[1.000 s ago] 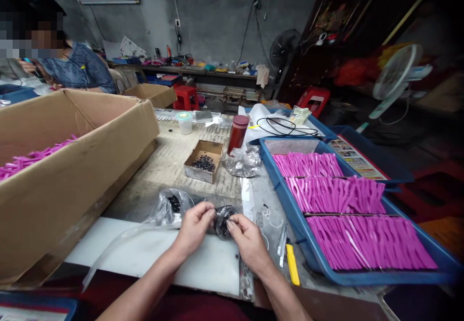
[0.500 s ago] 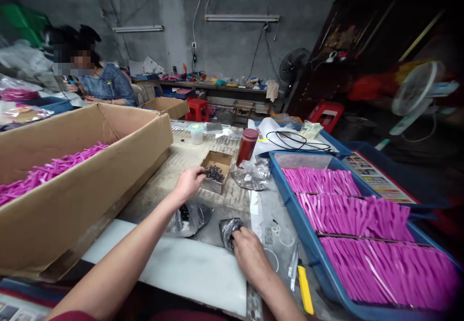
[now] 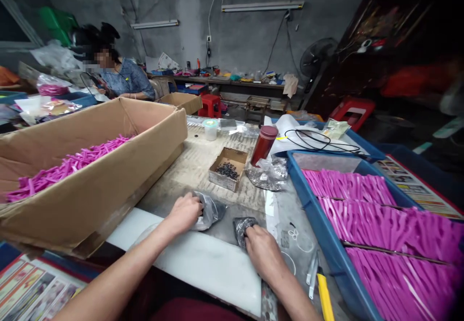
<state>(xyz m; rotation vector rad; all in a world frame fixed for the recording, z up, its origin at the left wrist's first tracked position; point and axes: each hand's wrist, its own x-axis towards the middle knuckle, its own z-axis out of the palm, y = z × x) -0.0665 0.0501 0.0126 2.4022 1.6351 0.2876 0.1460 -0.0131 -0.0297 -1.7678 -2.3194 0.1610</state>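
Observation:
My left hand reaches into the mouth of a clear plastic bag of black parts, its fingers bent and partly hidden there. To the right, my right hand has its fingertips inside a small dark plastic bag; what they pinch is out of sight. Both bags lie on the table behind a white board. Beyond them stands a small open cardboard box with many tiny black pieces in it.
A large cardboard box of pink strips fills the left. At right stands a blue tray of pink strips in rows. A yellow-handled tool lies beside it. A dark red cylinder and a silvery bag stand farther back. A co-worker sits behind.
My left hand has moved from the small cardboard box's edge back toward me to the clear bag. My right hand stays at the dark bag. The whole view has shifted somewhat.

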